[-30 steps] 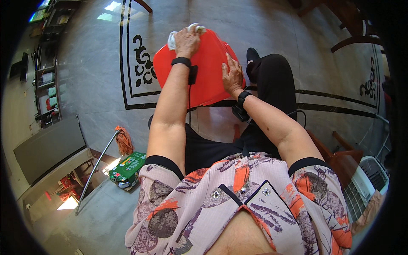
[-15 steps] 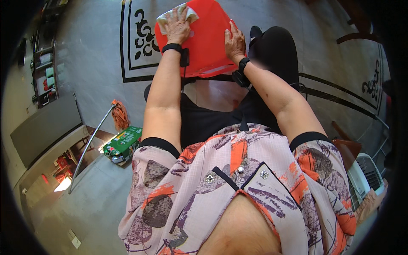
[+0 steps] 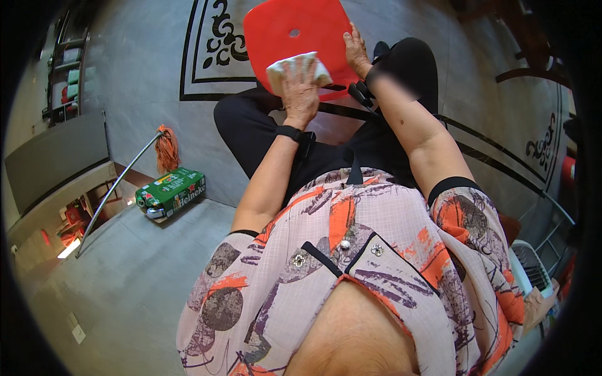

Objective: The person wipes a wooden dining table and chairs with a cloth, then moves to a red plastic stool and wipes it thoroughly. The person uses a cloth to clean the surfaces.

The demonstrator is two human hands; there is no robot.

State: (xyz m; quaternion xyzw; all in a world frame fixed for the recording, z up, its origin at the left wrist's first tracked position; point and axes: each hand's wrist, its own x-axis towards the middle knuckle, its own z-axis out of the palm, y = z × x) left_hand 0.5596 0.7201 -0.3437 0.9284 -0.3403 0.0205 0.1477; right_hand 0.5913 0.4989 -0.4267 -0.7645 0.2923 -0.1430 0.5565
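Observation:
A red plastic stool (image 3: 320,28) with a small round hole in its seat is in front of me, between my knees. My left hand (image 3: 300,88) presses a folded pale cloth (image 3: 323,74) onto the near part of the seat, fingers laid over it. On the right side, my right hand (image 3: 357,54) grips the stool's edge, its fingers along the rim. The stool's legs are mostly hidden beneath the seat. Both wrists wear black bands.
To the left, a green beverage carton (image 3: 170,194) lies on the grey tiled floor beside an orange-headed mop (image 3: 166,150) with a metal handle. A white plastic basket (image 3: 530,269) stands at the right. Dark wooden furniture (image 3: 530,72) is at the far right.
My left hand has drawn the cloth toward me and to the right across the seat. The stool has shifted and tilted, and its central hole now shows. My right hand stays on its edge.

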